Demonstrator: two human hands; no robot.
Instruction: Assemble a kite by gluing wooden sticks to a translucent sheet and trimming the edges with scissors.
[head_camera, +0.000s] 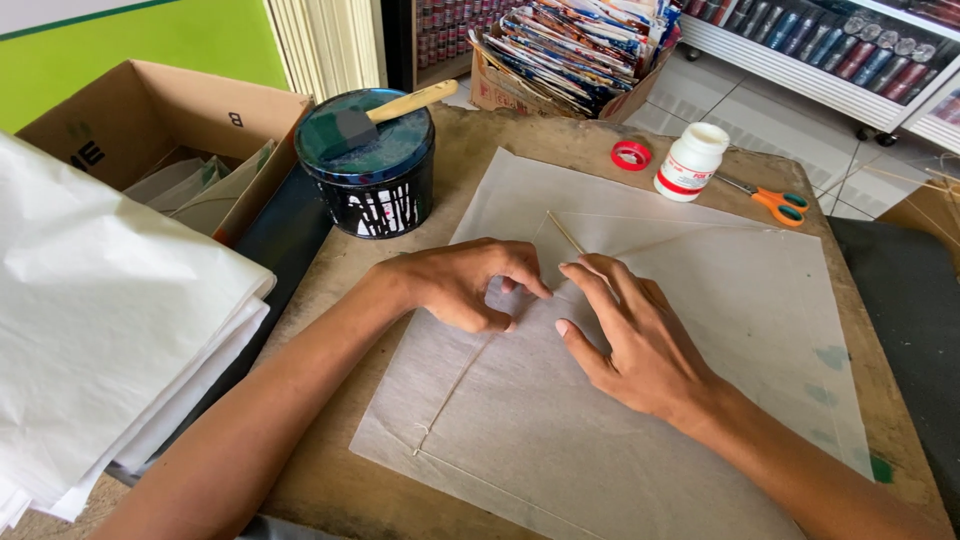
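Thin stick (566, 233) just beyond both hands' fingers (530, 282), paper sheet (700, 300) beneath

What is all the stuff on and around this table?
Paper sheet: one, pale translucent, flat on table, thin sticks on it.
Table: one, brown, worn.
Paint tub: one, black, back left, sponge brush on its lid.
Glue bottle: one, white, back right.
Tape roll: one, red, beside bottle.
Scissors: one, orange handles, right of bottle.
Cardboard box: one, brown, left.
Paper stack: white, near left.
Left hand: pinching at paper's centre.
Right hand: fingers pressing the paper.
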